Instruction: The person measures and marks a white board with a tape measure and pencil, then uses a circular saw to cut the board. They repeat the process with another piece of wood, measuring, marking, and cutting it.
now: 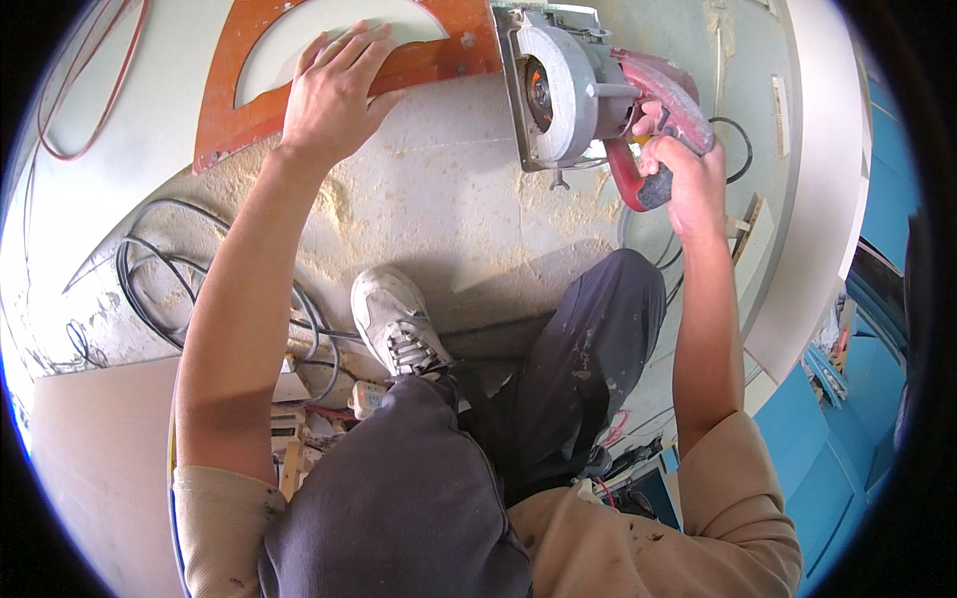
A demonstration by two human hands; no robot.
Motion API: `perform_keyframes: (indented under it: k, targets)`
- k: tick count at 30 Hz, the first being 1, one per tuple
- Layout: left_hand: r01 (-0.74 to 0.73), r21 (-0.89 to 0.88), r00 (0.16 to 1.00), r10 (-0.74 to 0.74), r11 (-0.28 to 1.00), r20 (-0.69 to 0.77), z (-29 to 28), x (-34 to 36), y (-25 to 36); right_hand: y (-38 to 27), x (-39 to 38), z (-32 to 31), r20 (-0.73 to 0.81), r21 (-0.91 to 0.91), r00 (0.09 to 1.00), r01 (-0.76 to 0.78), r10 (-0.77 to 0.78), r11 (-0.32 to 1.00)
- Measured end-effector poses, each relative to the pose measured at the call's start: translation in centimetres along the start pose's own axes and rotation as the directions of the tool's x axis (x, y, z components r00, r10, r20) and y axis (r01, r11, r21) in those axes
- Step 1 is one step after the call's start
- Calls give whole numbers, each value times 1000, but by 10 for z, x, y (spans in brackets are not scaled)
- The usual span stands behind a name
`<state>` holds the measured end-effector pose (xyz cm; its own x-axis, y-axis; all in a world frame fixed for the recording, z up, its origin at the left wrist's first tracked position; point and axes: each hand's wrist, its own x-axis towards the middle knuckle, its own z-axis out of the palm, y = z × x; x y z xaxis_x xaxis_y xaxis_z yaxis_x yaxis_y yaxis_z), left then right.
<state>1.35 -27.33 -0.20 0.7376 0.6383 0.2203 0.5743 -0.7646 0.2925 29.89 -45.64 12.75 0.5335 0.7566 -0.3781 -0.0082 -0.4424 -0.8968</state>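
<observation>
An orange board with a semicircular cutout [219,120] lies on a white panel at the top of the head view. My left hand [339,90] rests on its near strip, fingers extended and thumb out to the side. Just right of the board a circular saw [588,95], grey with a red handle, stands with its base plate upright at the board's end. My right hand [683,159] is wrapped round the saw's handle; some of its fingers are partly hidden by the handle. Whether the blade is moving I cannot tell.
Coiled black cables [164,269] and a red hose [75,149] lie at left. My shoe [389,314] and bent knees are below, with sawdust on the dusty surface [439,189] around them. Blue boards [827,458] and pale panel edges line the right; small clutter lies between my legs.
</observation>
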Motion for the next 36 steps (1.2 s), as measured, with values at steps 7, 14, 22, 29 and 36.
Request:
perform_keyframes:
  k: [7,14,22,29,36]
  targets:
    - [-59,-12,998,59,998,21,-10,10,-1,-3,-1,2,-22,-53,1000,-23,22,998]
    - [179,277,950,-92,944,-300,0,69,-140,-2,-3,0,-15,-61,1000,5,-6,998]
    - [232,352,943,-121,907,-311,27,120,-202,-6,-3,0,-45,-43,997,-64,62,997]
    - [332,396,943,-288,856,-168,23,155,-188,-14,-1,-3,-45,-171,985,-175,169,970]
    - [400,419,916,-369,815,-156,17,166,-165,-15,-8,2,-73,-125,978,-203,195,971]
